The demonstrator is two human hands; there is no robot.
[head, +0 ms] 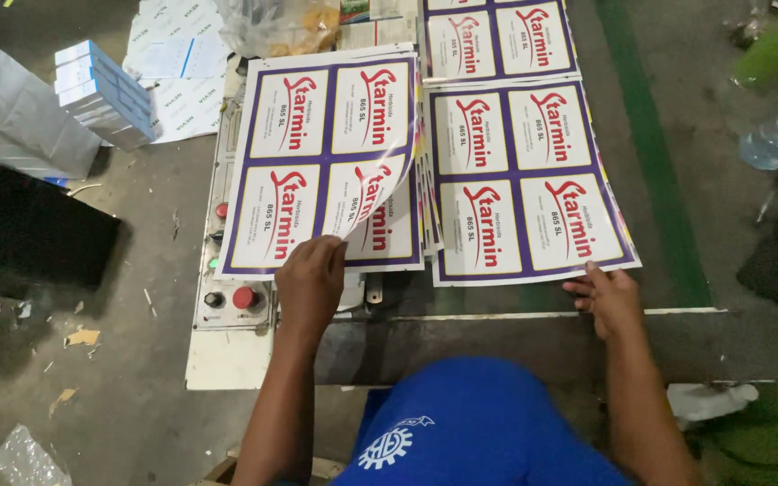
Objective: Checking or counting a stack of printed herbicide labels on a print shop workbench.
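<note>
— While the head camera looks straight down, what has the left hand (311, 279) got?

— It sits just right of the panel (231, 297), the grey one with the red button. Its fingers (324, 248) are closed on the near corner of the top sheet (290, 162), a page of four white labels bordered in purple. That corner is curled up and over (380, 193), so the sheet's right half stands off the stack (420, 207) beneath.

— And the stack's place?

— On the counter (515, 333), beyond the panel and partly over its far end.

— The right hand (607, 297)?

— Well to the right of the panel, lying nearly flat. Its fingers (587, 270) are spread open on the near edge of a second sheet (520, 180) and grip nothing; they only press it down.

— What else is about?

— More sheets (497, 40) farther back, blue and white boxes (105, 94) left of the panel's far end, and a plastic bag (272, 22) behind it. Scraps litter the floor (137, 387) to the panel's left.

— Which step would you call this?

— Peeling one sheet off the stack, I'd judge, and only begun: just the corner is up.

— What would going on need?

— A firm pinch on that one sheet alone, so none below comes with it. Glossy paper clings, and a fast pull could crease it.
</note>
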